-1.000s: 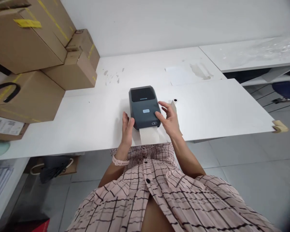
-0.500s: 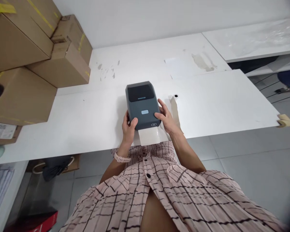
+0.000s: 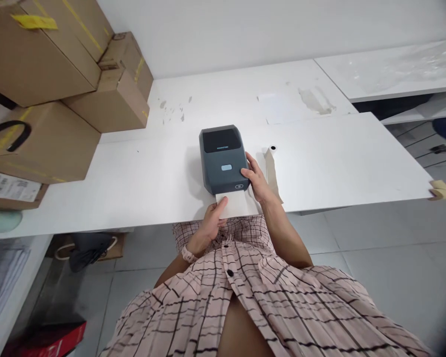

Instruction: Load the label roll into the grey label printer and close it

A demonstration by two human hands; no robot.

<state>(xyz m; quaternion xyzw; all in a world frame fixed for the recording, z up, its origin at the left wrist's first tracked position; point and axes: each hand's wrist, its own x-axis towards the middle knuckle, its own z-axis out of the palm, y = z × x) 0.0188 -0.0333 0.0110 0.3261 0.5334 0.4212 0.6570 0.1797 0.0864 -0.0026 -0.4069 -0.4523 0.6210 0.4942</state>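
A dark grey label printer (image 3: 225,157) with a black window and a light blue button sits on the white table near its front edge. White label paper (image 3: 235,202) sticks out of its front slot. My left hand (image 3: 212,218) grips this paper, thumb on top and fingers beneath it. My right hand (image 3: 258,182) is closed around the printer's right front corner, thumb on its top. Just right of that hand lies a small paper roll (image 3: 272,148) with a strip of pale backing paper (image 3: 272,178) trailing toward the table edge.
Brown cardboard boxes (image 3: 74,141) are stacked on the table's left side. A thin white sheet (image 3: 277,106) lies toward the back, near a stained patch (image 3: 317,100). The white table (image 3: 342,163) has a padded right front corner (image 3: 441,190). A dark bag (image 3: 89,253) is below on the left.
My left hand has left the printer's left side and moved down to the label paper, now holding it. My right hand stays on the printer. The view has shifted slightly.
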